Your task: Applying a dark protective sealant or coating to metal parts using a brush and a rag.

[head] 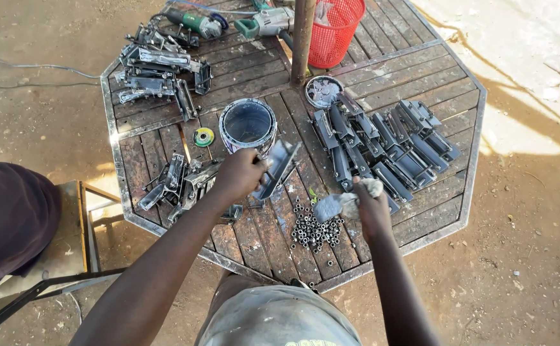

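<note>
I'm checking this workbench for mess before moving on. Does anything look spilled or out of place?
Small nuts lie scattered loose on the table between the left hand and right hand, not in any container. Nothing else stands out.

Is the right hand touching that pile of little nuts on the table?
Apart. The head view shows the right hand holding a grey rag above the nuts.

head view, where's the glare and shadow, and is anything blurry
Head view: hard sunlight overexposes the ground at upper right, with glare on the table rim at left; a dark shadow band runs beside the table's right edge; the right hand and its rag look slightly blurred.
</note>
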